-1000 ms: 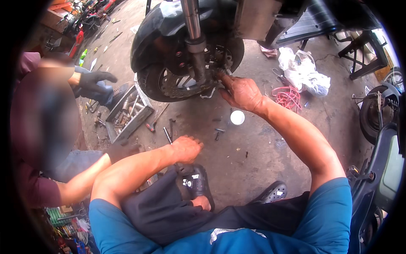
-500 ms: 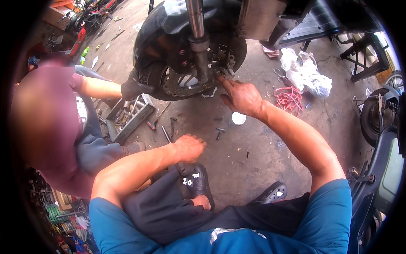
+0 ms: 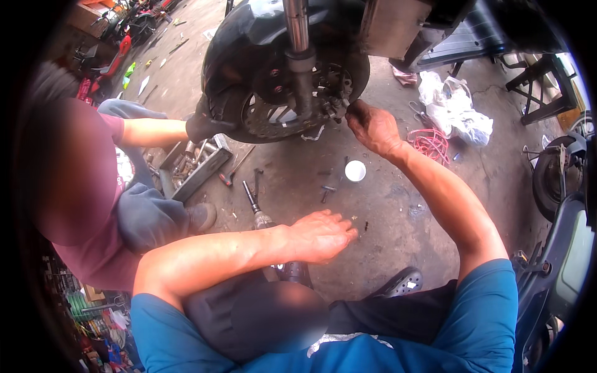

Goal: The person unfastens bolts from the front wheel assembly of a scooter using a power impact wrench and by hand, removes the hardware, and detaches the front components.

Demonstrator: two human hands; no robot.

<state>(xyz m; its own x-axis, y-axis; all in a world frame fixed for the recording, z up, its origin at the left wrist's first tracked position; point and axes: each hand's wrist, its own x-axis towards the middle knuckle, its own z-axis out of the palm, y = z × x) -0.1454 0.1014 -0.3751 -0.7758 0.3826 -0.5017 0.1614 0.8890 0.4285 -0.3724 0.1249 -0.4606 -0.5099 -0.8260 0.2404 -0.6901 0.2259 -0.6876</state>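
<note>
A motorcycle front wheel (image 3: 221, 121) with a brake disc (image 3: 255, 117) stands ahead of me, beside its fork leg (image 3: 303, 81). My right hand (image 3: 376, 129) is at the right of the brake caliper (image 3: 336, 102), fingers curled together. What they hold, if anything, is too dark to make out. My left hand (image 3: 323, 236) hovers over the floor in front of me, fingers apart, holding nothing. Partly hidden behind my left forearm is a power tool with a long dark shaft (image 3: 261, 214). A white cup (image 3: 355, 171) and a small dark T-shaped part (image 3: 327, 191) lie beyond that hand.
A co-worker's dark gloved hand (image 3: 200, 121) rests against the tyre's left side. Near it sit a metal tray of sockets (image 3: 196, 165) and a red-handled screwdriver (image 3: 227, 179). To the right lie pink cord (image 3: 429, 143), white plastic bags (image 3: 457, 112) and another motorbike (image 3: 553, 180).
My left hand has moved right across the floor, uncovering more of the power tool. My right hand has drawn slightly right, its outstretched index finger now curled in.
</note>
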